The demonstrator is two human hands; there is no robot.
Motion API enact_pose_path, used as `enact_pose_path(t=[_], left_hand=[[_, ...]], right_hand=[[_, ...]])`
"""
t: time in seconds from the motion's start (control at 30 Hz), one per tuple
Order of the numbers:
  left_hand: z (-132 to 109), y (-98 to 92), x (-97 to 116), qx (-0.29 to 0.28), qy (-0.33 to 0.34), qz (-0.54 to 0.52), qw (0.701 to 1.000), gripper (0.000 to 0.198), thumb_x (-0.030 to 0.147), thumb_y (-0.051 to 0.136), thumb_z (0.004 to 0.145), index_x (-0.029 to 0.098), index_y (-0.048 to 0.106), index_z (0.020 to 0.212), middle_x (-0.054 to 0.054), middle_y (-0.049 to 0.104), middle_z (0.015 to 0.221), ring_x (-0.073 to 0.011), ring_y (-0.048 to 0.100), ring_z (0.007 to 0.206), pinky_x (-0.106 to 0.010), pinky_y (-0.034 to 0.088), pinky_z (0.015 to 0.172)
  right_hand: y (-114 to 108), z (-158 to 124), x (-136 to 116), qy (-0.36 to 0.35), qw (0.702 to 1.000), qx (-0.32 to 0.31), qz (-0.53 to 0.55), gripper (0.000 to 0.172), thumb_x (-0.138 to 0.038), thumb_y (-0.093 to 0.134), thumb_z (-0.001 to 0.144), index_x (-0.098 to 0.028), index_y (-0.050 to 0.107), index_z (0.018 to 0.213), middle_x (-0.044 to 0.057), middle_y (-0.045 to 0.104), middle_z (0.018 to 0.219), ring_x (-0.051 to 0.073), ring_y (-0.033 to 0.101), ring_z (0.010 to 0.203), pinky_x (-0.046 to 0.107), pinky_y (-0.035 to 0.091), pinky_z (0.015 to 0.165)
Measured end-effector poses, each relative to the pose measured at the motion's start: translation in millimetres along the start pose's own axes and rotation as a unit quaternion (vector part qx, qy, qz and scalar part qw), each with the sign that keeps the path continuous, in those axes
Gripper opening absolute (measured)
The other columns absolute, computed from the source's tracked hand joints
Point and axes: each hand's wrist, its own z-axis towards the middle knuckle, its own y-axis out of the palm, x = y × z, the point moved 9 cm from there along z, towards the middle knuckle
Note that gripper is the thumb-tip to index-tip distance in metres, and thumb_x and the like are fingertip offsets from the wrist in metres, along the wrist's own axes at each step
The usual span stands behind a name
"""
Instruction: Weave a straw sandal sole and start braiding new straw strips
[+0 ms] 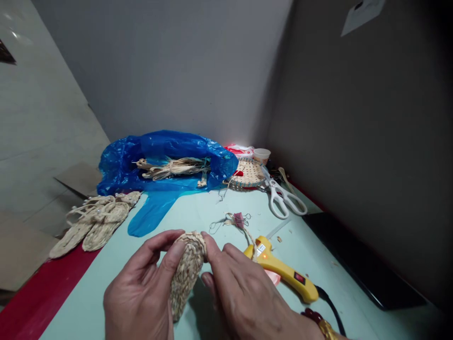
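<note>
A woven straw sole (187, 278) is held up on its end above the table. My left hand (143, 285) pinches its left edge, with the thumb near the top and the fingers behind. On the opposite edge, the fingers of my right hand (244, 288) press at the upper right. A paler braid (194, 236) runs around the sole's top end; its attachment there cannot be made out. Just beyond my right hand lies a yellow glue gun (288, 273) with a red switch. A pink binder clip (239, 219) near its nozzle grips a braided straw end.
A blue plastic bag (166, 139) holding a straw bundle (173, 168) stands at the back. Woven slippers (102, 222) lie at the left edge. White-handled scissors (285, 198), a woven basket (250, 172) and a small cup (262, 155) sit back right. A black flat panel (364, 264) lies at right.
</note>
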Motion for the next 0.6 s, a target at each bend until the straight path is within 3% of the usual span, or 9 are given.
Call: enact_pose_path(t=[0.1,0.27,0.47,0.6], left_hand=[[-1,4.2,-7,-0.022,-0.048,-0.059,0.997,0.03,0.033,0.089,0.057,0.025,0.075,0.082,0.003,0.074,0.085,-0.0149,0.07,0.079,-0.014,0.056,0.065],[-2,12.7,-5,-0.055,-0.066,-0.11,0.99,0.022,0.027,0.084,0.066,0.023,0.071,0.083,0.003,0.069,0.083,-0.0148,0.068,0.085,-0.016,0.054,0.072],[-5,14.9,-11,-0.061,-0.107,-0.165,0.979,0.023,0.021,0.08,0.069,0.022,0.066,0.087,0.001,0.068,0.092,-0.0183,0.063,0.102,-0.023,0.05,0.087],[-10,24.9,-16,-0.109,-0.143,-0.199,0.963,0.016,0.024,0.074,0.076,0.025,0.062,0.086,0.003,0.065,0.088,-0.0175,0.066,0.092,-0.026,0.053,0.082]], right_hand=[[7,3,-2,0.019,1.0,-0.005,0.016,0.045,-0.019,0.036,0.098,0.01,0.042,0.133,0.025,0.071,0.103,0.031,0.068,0.084,0.042,0.063,0.064],[7,10,-5,0.056,0.998,-0.013,0.028,0.051,-0.026,0.037,0.098,0.009,0.039,0.134,0.027,0.068,0.115,0.035,0.068,0.099,0.044,0.061,0.079],[0,15,-2,0.069,0.993,0.02,0.096,0.046,-0.02,0.037,0.097,-0.002,0.034,0.138,0.02,0.069,0.113,0.028,0.068,0.095,0.039,0.06,0.082],[-4,18,2,0.073,0.982,0.022,0.171,0.036,-0.016,0.039,0.094,-0.007,0.044,0.129,0.014,0.07,0.099,0.023,0.067,0.086,0.034,0.058,0.078]])
